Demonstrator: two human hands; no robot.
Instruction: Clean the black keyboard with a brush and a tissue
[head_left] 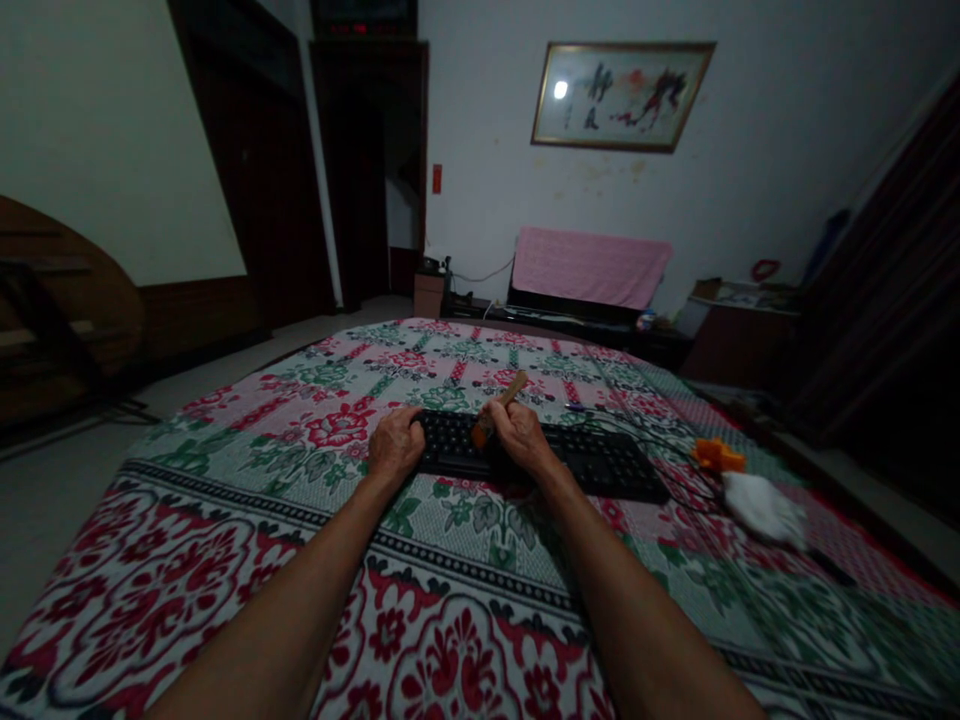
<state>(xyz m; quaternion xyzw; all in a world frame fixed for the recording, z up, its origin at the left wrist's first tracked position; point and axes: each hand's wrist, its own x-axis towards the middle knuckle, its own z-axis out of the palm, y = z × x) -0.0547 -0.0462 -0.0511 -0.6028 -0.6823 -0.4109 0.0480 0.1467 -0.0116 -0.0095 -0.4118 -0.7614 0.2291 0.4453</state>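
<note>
- Black keyboard (600,462) lies flat on the flowery bed (225,560), out in front of the person, in the head view.
- The left hand (395,443) sits on the keyboard's left end with its fingers curled. I cannot tell if its grip is tight or just resting.
- The right hand (521,437) has its grip closed round a wooden brush (514,387). The brush leans, with its low end on the keys near the middle.
- The bed is soft. A hard push could make the keyboard sink or tip, and the brush might skip off the keys.
- If the left hand is only resting, the keyboard could slide away under the brush.
- A rough stroke might pop a key loose, and it would be hard to find on the busy pattern.
- The room is dim, so dirt between the keys may be missed.
- A thin cord (660,440) runs right, towards an orange thing (718,456) and a white cloth (761,505). A snagged cord could drag them.
</note>
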